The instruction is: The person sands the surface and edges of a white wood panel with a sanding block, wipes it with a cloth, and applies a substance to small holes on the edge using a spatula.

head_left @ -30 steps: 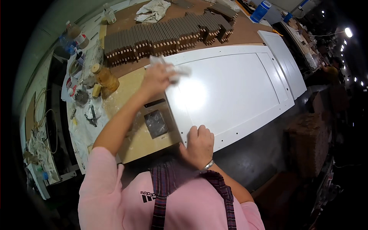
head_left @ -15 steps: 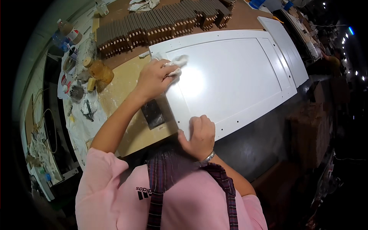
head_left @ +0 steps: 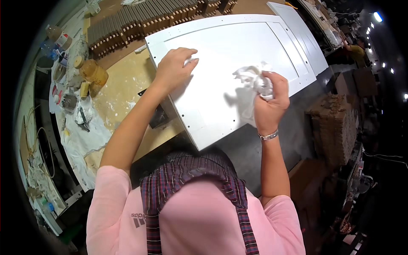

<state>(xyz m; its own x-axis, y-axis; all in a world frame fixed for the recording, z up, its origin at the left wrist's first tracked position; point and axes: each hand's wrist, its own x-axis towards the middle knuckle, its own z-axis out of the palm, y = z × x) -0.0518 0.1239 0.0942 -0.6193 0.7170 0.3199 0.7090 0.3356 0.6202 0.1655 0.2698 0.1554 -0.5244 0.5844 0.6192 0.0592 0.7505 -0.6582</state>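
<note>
A white cabinet door (head_left: 216,46) with a recessed middle and small dark holes along its edges lies across the table. Above its left part is my left hand (head_left: 176,70), thumb and fingers apart and no cloth in them. Bunched in my right hand (head_left: 273,104), a crumpled white cloth (head_left: 255,80) is held up over the door's near right part. The cloth casts a shadow on the white surface. Whether my left fingertips touch the door I cannot tell.
A long row of brown slats (head_left: 140,25) stands behind the door. At the left are a jar of amber liquid (head_left: 92,72), plastic bottles (head_left: 58,36) and a brush (head_left: 69,102). Another white panel (head_left: 299,38) lies to the right. Stacked cardboard (head_left: 333,123) stands on the floor.
The white cloth has passed from my left hand to my right. My right hand has lifted off the door's near edge and moved right. The whole view has shifted slightly.
</note>
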